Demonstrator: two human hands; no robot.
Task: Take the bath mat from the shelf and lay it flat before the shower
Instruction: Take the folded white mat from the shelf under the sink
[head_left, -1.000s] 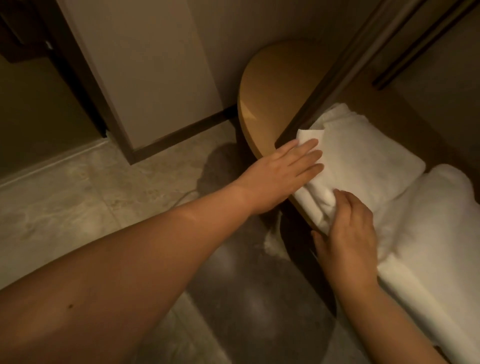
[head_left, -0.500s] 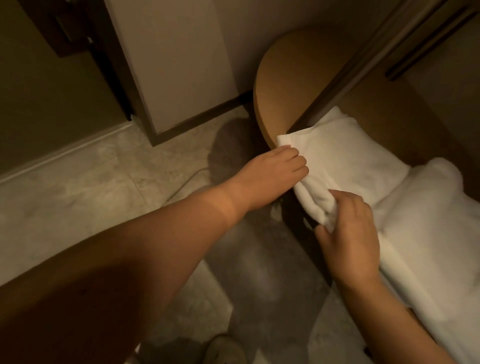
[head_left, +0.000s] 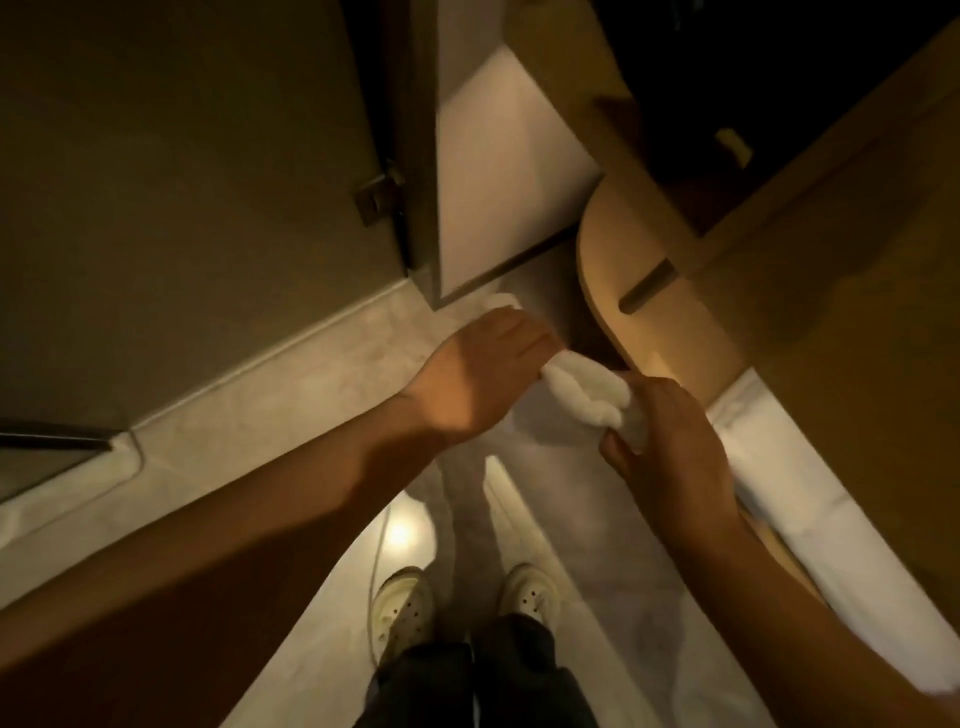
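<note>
Pale stone floor (head_left: 291, 395) fills the lower half of the frame, dimly lit, with a dark door (head_left: 182, 156) at the upper left and a white wall panel (head_left: 498, 166) beside it. At the upper right stands a wooden shelf (head_left: 675, 332) with a rounded front edge. Just below and left of that edge, near the centre of the frame, the white bath mat (head_left: 582, 389) is bunched up in the air between both hands, clear of the shelf. The left hand (head_left: 478, 379) is closed over the mat's left end, a bit of white showing past its knuckles. The right hand (head_left: 660, 447) grips the mat's right end, fingers curled around the cloth. Along the right edge, another white towel (head_left: 779, 467) lies on the shelf. At the bottom centre, two pale shoes (head_left: 405, 603) stand on the floor.
</note>
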